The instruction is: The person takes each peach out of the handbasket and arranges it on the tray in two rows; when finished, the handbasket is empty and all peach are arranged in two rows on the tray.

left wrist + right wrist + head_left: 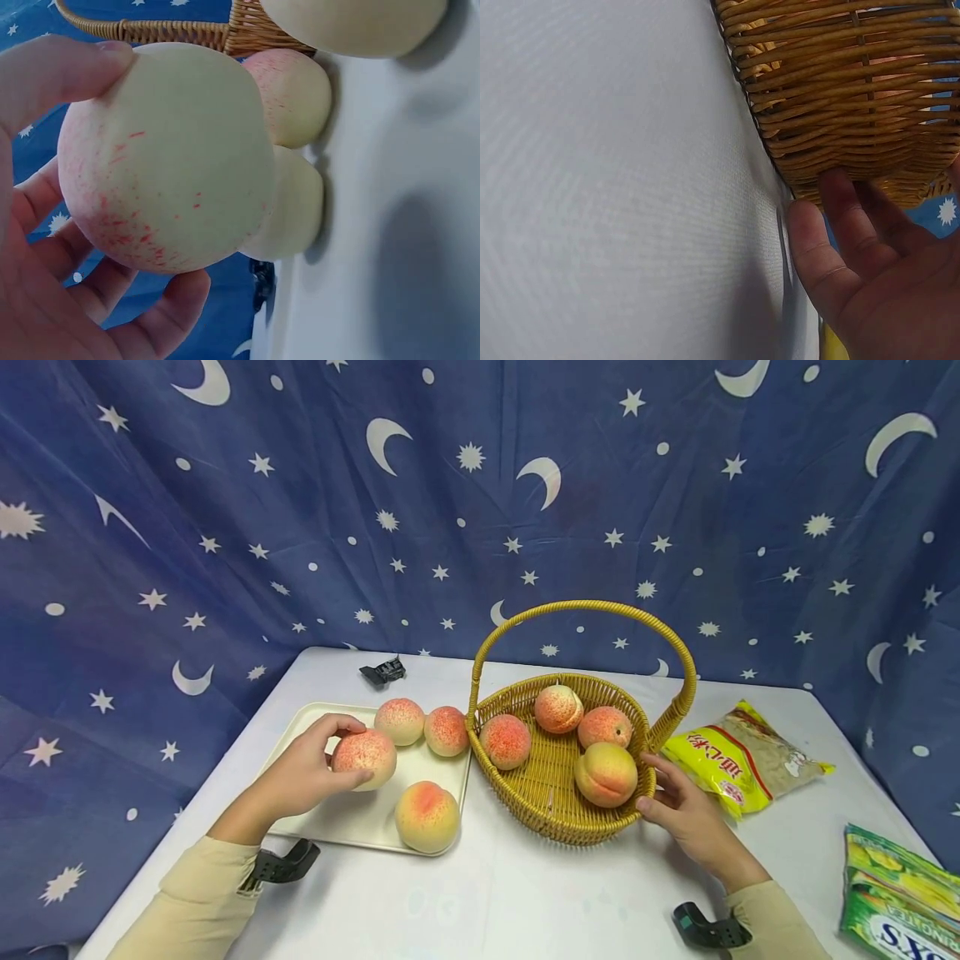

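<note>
My left hand holds a pale peach with red speckles over the cream tray. In the left wrist view the thumb lies on one side of this peach, the fingers curled round the other. Two speckled peaches sit at the tray's back right, and a yellow-orange peach at its front right corner. My right hand grips the right side of a wicker basket near the handle's base. Its fingertips touch the weave from outside. Several peaches lie in the basket.
The basket's tall arched handle rises above it. Right of the basket lies a yellow food bag, and a green packet is at the right edge. A small black object rests behind the tray. A starry blue curtain hangs behind the table.
</note>
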`<state>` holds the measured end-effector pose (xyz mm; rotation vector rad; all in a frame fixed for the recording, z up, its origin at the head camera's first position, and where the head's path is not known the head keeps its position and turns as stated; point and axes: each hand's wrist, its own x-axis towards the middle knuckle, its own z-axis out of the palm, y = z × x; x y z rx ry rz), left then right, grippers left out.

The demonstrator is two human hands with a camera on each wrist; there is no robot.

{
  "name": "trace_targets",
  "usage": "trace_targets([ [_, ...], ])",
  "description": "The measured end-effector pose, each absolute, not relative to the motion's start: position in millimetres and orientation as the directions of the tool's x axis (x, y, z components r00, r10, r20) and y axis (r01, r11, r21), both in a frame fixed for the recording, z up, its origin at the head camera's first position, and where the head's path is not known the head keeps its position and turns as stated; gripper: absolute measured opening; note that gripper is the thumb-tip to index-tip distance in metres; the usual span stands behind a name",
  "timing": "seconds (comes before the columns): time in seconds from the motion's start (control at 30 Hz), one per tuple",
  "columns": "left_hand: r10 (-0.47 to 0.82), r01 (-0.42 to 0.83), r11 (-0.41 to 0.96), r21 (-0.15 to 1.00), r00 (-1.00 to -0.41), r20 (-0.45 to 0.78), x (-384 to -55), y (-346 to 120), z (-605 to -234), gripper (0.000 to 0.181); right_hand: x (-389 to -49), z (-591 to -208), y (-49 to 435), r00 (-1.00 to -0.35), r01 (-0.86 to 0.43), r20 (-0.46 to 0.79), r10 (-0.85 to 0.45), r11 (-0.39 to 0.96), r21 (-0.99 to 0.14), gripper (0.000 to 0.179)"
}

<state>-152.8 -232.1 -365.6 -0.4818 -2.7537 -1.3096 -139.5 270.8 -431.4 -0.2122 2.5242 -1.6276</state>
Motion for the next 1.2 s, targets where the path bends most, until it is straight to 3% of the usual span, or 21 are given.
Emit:
trace_targets([
  [1.2, 0.302, 0.311, 0.663, 0.681, -0.943, 0.137, -127, -229, -406, 0.049, -139, -432, 270, -0.981, -0.058, -0.020, -0.192, 0.392, -0.918, 0.068],
])
